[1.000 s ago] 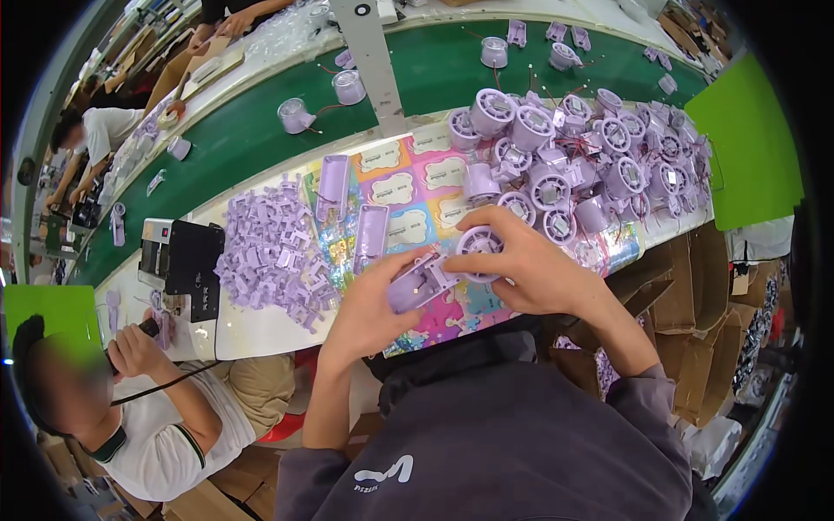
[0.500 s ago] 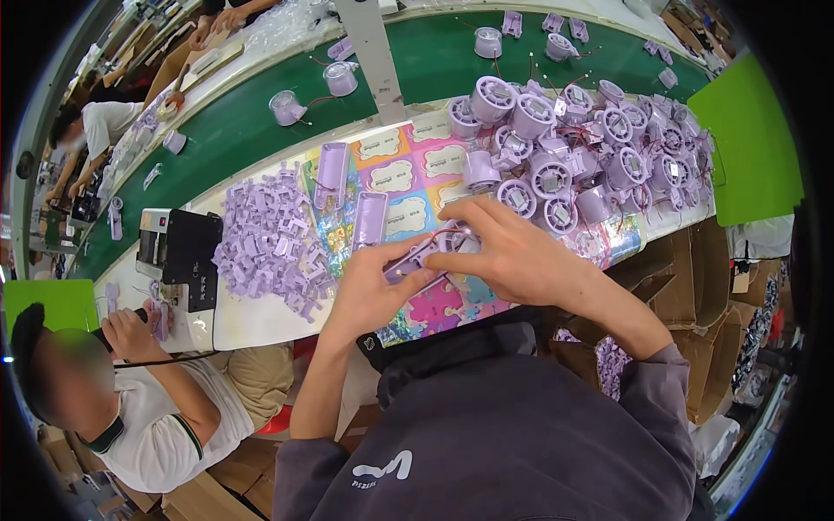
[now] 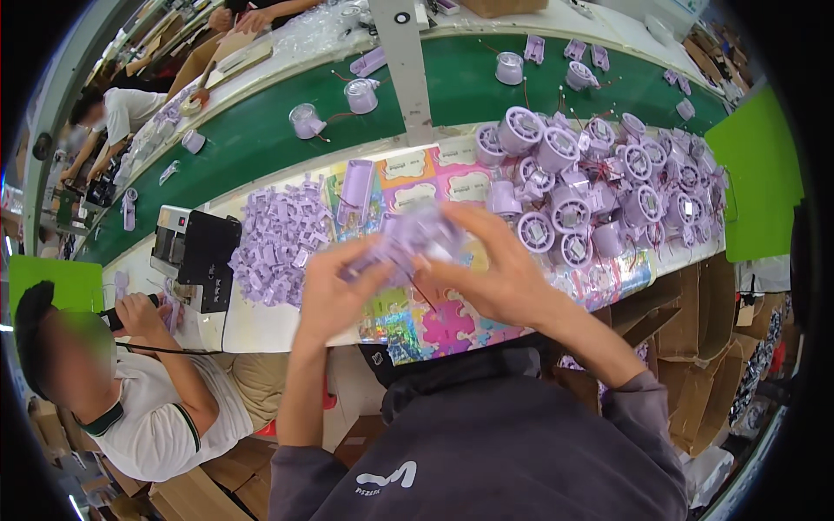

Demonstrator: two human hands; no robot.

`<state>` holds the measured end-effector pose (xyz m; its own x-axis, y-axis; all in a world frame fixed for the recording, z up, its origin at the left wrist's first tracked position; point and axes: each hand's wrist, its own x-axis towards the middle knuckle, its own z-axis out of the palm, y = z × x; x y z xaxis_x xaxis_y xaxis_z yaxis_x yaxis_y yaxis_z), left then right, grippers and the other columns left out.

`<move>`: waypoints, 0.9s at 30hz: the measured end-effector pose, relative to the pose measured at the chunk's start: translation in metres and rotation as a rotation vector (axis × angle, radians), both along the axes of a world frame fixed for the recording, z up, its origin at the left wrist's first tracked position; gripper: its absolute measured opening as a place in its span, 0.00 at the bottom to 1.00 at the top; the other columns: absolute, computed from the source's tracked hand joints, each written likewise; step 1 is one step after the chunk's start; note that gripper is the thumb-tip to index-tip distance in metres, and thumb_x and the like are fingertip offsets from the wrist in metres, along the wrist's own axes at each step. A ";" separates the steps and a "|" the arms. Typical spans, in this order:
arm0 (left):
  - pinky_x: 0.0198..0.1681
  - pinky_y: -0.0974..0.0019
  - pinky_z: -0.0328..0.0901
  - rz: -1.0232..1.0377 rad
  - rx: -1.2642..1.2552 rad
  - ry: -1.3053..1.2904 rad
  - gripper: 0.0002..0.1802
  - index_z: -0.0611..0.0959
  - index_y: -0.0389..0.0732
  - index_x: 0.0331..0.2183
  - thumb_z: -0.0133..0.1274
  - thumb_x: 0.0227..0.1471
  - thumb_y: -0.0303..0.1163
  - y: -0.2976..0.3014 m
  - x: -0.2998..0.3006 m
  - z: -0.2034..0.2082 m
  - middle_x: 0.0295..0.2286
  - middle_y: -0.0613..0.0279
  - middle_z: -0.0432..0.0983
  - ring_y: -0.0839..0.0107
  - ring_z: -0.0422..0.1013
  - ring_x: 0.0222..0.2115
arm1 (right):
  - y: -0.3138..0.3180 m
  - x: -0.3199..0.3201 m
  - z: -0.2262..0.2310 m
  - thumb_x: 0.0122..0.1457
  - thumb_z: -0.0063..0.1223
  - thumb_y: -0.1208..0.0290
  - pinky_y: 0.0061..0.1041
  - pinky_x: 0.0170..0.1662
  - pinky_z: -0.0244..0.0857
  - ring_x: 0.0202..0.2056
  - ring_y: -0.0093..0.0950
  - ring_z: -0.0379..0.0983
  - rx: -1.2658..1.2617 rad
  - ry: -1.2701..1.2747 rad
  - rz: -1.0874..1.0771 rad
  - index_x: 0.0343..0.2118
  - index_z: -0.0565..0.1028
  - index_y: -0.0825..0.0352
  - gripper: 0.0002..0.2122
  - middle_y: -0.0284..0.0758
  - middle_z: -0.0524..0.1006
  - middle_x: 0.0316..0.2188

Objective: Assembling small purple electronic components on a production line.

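Observation:
Between my two hands is a lilac plastic housing [image 3: 419, 233], smeared by motion. It appears to have a rounded end on the right and a longer part reaching left. My left hand [image 3: 334, 291] pinches the longer part. The fingers of my right hand [image 3: 491, 269] close round the rounded end, thumb underneath. A thin dark red wire [image 3: 426, 293] dangles below it. Beyond my left hand a long lilac tray-like shell [image 3: 356, 193] rests on a colourful printed sheet [image 3: 408, 167]. Detail on the held housing is too blurred to make out.
Small lilac clips [image 3: 280, 239] lie heaped on the left; round lilac housings [image 3: 569, 182] with wires are piled right. Behind runs a green conveyor belt [image 3: 261, 148] with a metal post [image 3: 407, 78]. A co-worker [image 3: 156, 382] sits left beside a black device [image 3: 208, 260]. Cardboard boxes [image 3: 712, 330] stand right.
Both hands have lifted the housing and turned it, so its wire now hangs below. A second tray-like shell seen earlier beside my left hand no longer shows. The whole view has shifted slightly.

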<state>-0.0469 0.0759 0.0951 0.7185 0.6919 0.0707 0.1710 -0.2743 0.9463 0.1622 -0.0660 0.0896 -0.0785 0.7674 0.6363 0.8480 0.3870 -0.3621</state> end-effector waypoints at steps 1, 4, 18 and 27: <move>0.31 0.71 0.67 0.101 0.034 -0.002 0.19 0.85 0.33 0.44 0.65 0.49 0.28 0.021 -0.001 -0.005 0.31 0.63 0.82 0.80 0.72 0.28 | 0.006 0.001 -0.012 0.49 0.63 0.75 0.40 0.55 0.67 0.55 0.45 0.68 0.013 0.076 -0.050 0.53 0.77 0.53 0.25 0.45 0.68 0.58; 0.27 0.72 0.64 0.387 0.083 0.082 0.18 0.86 0.32 0.42 0.65 0.49 0.33 0.111 0.001 -0.012 0.25 0.66 0.80 0.81 0.69 0.25 | 0.024 -0.001 -0.048 0.50 0.66 0.70 0.45 0.59 0.62 0.58 0.50 0.64 -0.114 0.130 -0.135 0.59 0.71 0.57 0.30 0.48 0.66 0.58; 0.47 0.56 0.69 1.043 -0.032 0.409 0.30 0.86 0.30 0.38 0.66 0.41 0.48 0.429 0.002 -0.136 0.41 0.42 0.81 0.49 0.77 0.42 | 0.047 -0.016 -0.093 0.50 0.65 0.70 0.39 0.54 0.65 0.50 0.42 0.69 -0.283 0.232 -0.214 0.47 0.76 0.65 0.20 0.41 0.73 0.46; 0.50 0.53 0.68 1.161 0.795 0.435 0.36 0.78 0.40 0.51 0.62 0.47 0.55 0.380 0.018 -0.098 0.43 0.47 0.79 0.48 0.76 0.43 | 0.053 -0.014 -0.098 0.47 0.68 0.75 0.36 0.45 0.67 0.41 0.40 0.71 -0.222 0.307 -0.395 0.41 0.77 0.69 0.17 0.39 0.74 0.35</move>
<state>-0.0289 0.4564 -0.0030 -0.1358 0.7660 0.6283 0.8788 -0.1997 0.4334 0.1478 -0.0129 -0.0080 0.4073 0.8190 0.4041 0.7557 -0.0538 -0.6527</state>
